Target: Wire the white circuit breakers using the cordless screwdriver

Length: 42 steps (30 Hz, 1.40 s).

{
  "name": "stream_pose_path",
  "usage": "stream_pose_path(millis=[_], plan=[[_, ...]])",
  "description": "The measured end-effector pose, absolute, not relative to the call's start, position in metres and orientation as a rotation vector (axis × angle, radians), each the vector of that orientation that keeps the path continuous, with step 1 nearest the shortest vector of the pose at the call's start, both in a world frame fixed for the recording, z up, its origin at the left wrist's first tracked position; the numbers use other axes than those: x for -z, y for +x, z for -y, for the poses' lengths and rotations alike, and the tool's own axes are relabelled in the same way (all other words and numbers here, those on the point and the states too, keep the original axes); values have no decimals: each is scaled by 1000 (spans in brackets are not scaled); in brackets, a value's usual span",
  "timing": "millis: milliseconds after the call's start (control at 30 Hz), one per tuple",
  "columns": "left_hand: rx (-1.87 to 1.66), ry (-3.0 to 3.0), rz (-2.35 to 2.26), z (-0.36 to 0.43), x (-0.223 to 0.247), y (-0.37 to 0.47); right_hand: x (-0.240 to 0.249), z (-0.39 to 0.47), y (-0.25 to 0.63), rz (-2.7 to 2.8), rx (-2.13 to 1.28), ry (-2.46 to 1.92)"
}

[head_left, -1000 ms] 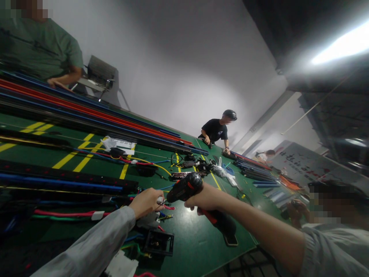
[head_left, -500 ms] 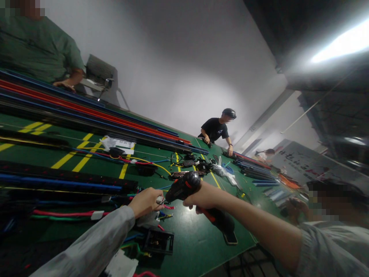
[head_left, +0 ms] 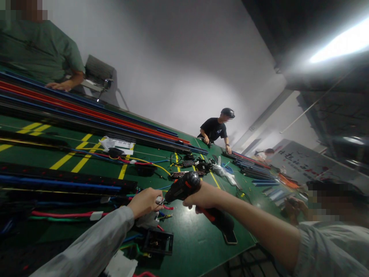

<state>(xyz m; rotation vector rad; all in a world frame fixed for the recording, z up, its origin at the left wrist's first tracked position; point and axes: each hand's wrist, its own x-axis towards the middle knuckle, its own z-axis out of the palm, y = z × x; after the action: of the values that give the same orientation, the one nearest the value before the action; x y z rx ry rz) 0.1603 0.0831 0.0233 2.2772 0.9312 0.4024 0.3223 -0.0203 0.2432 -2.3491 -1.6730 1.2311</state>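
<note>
My right hand (head_left: 201,195) is wrapped round the grip of a black and orange power drill (head_left: 183,186), whose nose points left. Right at the drill's tip, my left hand (head_left: 146,202) pinches a small whitish metal piece (head_left: 159,200). Coloured wires (head_left: 165,216) with bare ends lie just below that hand. Beneath them sits a black open box-like part (head_left: 158,241) with a small brass-coloured piece inside. A red wire (head_left: 66,214) with a white tag runs in from the left.
Long blue, red and black rails (head_left: 95,115) cross the green table (head_left: 196,238). A phone (head_left: 230,236) lies below the drill. Black parts and a clear plastic bag (head_left: 225,171) are further back. People stand at the far side, and one person (head_left: 340,231) is close on the right.
The hand of the person at the upper left has shifted a little left along the rails. My hands and the drill hold nearly the same place.
</note>
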Motion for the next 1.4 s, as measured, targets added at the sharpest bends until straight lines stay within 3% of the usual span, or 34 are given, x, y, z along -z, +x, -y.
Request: stream_pose_path(millis=[1400], plan=[[-409, 2277, -890, -86, -18, 161, -241, 17, 330, 1820, -1211, -2295]])
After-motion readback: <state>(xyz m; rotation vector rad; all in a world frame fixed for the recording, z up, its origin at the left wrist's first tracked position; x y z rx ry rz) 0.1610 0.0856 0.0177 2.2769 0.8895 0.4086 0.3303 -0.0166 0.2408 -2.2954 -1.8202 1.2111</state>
